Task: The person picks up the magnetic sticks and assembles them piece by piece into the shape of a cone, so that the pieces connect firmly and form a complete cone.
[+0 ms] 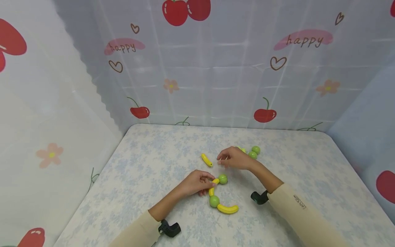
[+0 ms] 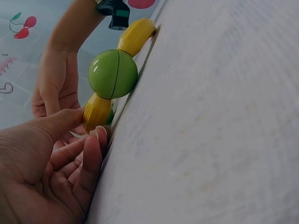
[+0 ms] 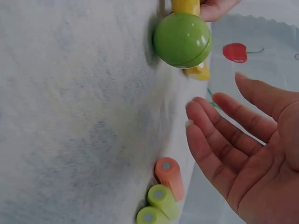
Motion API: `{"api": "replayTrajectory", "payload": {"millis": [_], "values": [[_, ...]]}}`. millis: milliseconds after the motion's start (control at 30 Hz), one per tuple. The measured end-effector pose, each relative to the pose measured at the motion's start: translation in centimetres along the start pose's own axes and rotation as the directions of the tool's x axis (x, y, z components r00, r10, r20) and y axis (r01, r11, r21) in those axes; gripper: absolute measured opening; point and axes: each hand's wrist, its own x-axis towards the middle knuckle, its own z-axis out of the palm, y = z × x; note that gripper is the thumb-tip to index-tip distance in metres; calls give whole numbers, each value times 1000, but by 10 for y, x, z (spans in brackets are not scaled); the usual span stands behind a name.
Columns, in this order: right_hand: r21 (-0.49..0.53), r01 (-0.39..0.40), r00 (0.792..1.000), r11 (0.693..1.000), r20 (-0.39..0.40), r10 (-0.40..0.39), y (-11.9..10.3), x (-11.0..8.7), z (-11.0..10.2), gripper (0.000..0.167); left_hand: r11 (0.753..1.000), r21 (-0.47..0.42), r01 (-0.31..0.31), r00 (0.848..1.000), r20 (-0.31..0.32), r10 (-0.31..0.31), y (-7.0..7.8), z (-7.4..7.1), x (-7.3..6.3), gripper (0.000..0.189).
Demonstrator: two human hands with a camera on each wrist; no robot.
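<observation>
In the head view my left hand (image 1: 194, 183) pinches a curved yellow rod (image 1: 211, 192) between thumb and fingers. That rod joins a green ball (image 1: 223, 179) at its far end and a second green ball (image 1: 214, 201) at its near end. Another curved yellow rod (image 1: 228, 209) extends rightward from the near ball, so the pieces form a chain on the table. My right hand (image 1: 235, 158) hovers beyond the chain, fingers loosely bent around nothing, as the right wrist view confirms. Left of it lies a separate yellow rod (image 1: 206, 160).
Beyond the right hand sit two more green balls (image 1: 252, 155), partly beside light green rods (image 3: 161, 198). An orange rod (image 3: 169, 175) with a grey end lies by them in the right wrist view. A printed curtain (image 1: 210, 68) hangs behind the patterned table (image 1: 148, 151).
</observation>
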Motion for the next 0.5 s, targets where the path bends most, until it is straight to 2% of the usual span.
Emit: {"api": "replayTrajectory", "payload": {"millis": [100, 300, 500], "values": [[-49, -9, 999, 999, -32, 7, -2, 15, 3, 22, 1000, -7, -4, 1000, 7, 5, -1, -1, 0, 22], [-118, -75, 995, 990, -68, 67, -4, 38, 12, 28, 1000, -19, -12, 1000, 19, 13, -1, -2, 0, 22], [-130, -70, 997, 989, -37, 66, -10, 49, 20, 31, 999, -33, -20, 1000, 23, 21, -3, -3, 0, 21]]}}
